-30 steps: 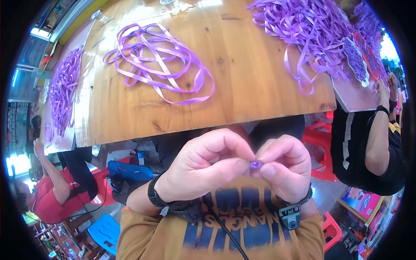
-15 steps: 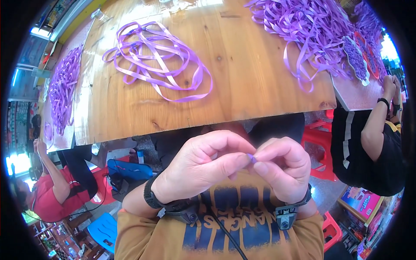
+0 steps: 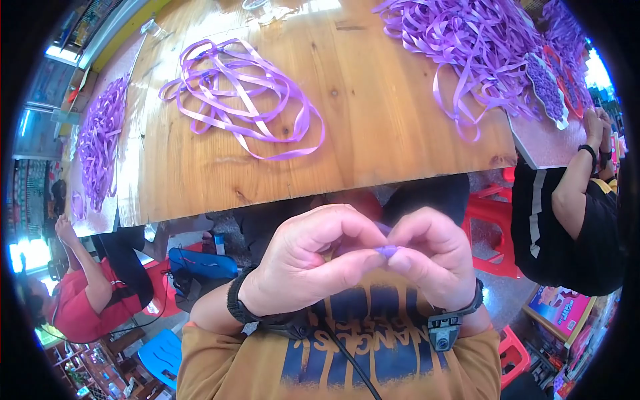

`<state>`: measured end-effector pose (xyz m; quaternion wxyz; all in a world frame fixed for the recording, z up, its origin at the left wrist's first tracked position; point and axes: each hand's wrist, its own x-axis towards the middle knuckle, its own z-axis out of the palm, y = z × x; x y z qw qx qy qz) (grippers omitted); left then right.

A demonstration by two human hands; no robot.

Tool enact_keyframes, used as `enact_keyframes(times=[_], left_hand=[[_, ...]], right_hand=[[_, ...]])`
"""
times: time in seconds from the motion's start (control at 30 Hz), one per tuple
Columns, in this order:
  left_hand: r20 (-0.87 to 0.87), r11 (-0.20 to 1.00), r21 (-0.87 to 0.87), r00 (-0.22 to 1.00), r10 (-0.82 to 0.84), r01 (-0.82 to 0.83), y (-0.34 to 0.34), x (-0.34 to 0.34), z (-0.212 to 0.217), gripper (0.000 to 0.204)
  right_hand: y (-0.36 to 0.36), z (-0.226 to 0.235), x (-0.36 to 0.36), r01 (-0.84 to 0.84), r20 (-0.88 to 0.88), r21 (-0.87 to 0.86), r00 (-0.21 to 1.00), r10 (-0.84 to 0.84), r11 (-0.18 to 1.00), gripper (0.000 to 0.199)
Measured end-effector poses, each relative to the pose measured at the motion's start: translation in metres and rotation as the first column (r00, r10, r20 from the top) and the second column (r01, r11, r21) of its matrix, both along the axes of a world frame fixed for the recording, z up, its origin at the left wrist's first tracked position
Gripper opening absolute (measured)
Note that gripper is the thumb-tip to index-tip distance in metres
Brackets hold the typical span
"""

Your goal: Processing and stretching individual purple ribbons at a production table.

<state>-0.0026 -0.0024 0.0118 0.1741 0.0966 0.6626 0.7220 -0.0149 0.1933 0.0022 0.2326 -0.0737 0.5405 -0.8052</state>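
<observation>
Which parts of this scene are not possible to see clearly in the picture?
- Head view: the small purple piece shows only a tip; the left hand and right hand cover the rest, so its shape is unclear.
- Head view: the purple ribbon pile is cut off by the round rim at the top.
- Head view: the white tray holds purple bits too small to identify.
- Head view: the left ribbon heap is bent and blurred near the rim.

Only a small tip of a purple piece (image 3: 386,251) shows between the pinched fingertips of the left hand (image 3: 310,263) and right hand (image 3: 430,257); the rest is hidden inside the curled fingers, so its shape cannot be told. Beyond the hands, the wooden table (image 3: 373,113) hides the person's legs. At the table's far right end, the purple ribbon heap (image 3: 467,40) is cut off by the picture's rim.
</observation>
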Motion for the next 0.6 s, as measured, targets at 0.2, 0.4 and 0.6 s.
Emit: enact_keyframes(times=[0.2, 0.4, 0.6], left_hand=[[-0.011, 0.998, 0.048, 0.999, 0.045, -0.044, 0.002, -0.002, -0.003, 0.012], [0.067, 0.910, 0.096, 0.915, 0.399, -0.404, -0.010, 0.007, -0.012, 0.012], [0.088, 0.623, 0.582, 0.802, 0.591, -0.523, -0.083, 0.009, -0.024, 0.018]], right_hand=[[0.003, -0.001, -0.006, -0.156, -0.260, 0.239, 0.941, 0.218, 0.958, 0.016], [0.022, -0.017, -0.016, 0.212, -0.089, -0.375, 0.961, -0.262, 0.902, 0.024], [0.094, -0.014, -0.032, 0.457, -0.010, -0.568, 0.828, -0.561, 0.684, 0.025]])
